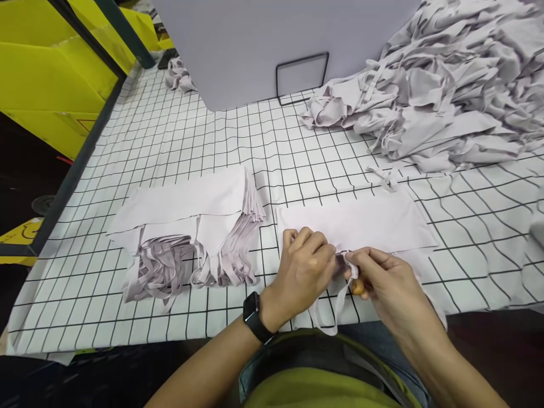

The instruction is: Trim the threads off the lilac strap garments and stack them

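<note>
In front of me lies a pale lilac-white fabric piece [357, 218], flat along its upper part, with narrow straps at its lower edge. My left hand [306, 260], with a black watch at the wrist, is closed with curled fingers on that lower edge. Close beside it, my right hand [382, 277] pinches a thin fabric strap [342, 300] between thumb and forefinger. A small orange-brown object [358, 287] shows under the right fingers; its kind is mostly hidden. To the left is a neat stack of matching fabric pieces [182, 198], their straps bunched toward me.
A large heap of crumpled, similar fabric pieces [459, 90] covers the back right. A grey panel [238, 51] with a black wire stand [302, 76] rises at the back. Yellow bins [46, 73] stand left, beyond the edge of the grid-patterned tablecloth [221, 141].
</note>
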`<state>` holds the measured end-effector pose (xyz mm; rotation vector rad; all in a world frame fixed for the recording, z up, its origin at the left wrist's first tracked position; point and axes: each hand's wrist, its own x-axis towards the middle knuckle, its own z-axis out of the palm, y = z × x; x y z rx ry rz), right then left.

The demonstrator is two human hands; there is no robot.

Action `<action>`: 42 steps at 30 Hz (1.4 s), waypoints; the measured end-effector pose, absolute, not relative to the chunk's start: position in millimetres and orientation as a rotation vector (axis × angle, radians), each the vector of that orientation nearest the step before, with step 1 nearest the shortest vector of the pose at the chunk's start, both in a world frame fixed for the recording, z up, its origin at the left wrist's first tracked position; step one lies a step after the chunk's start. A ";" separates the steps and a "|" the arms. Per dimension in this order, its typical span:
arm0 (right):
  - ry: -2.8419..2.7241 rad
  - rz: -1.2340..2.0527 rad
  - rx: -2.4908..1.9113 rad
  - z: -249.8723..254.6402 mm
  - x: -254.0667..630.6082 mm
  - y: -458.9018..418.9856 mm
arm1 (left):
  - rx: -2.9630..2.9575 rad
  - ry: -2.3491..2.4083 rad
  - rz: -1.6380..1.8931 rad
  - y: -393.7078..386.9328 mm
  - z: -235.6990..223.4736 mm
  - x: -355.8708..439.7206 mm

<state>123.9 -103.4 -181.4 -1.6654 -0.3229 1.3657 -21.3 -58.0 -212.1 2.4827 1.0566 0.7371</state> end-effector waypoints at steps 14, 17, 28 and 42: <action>-0.346 1.445 -1.615 -180.4 119.5 -96.7 | 2.620 1.010 0.640 -58.6 -210.0 -20.6; -0.389 1.521 -1.650 -181.0 122.0 -93.6 | 2.652 0.966 0.563 -57.8 -210.7 -20.8; -1.225 1.307 -1.968 -166.5 173.1 -122.6 | 2.574 1.018 0.517 -67.2 -195.5 -46.6; -1.139 0.652 -2.207 -180.3 259.3 -41.2 | 2.669 1.566 0.068 1.5 -167.6 -52.6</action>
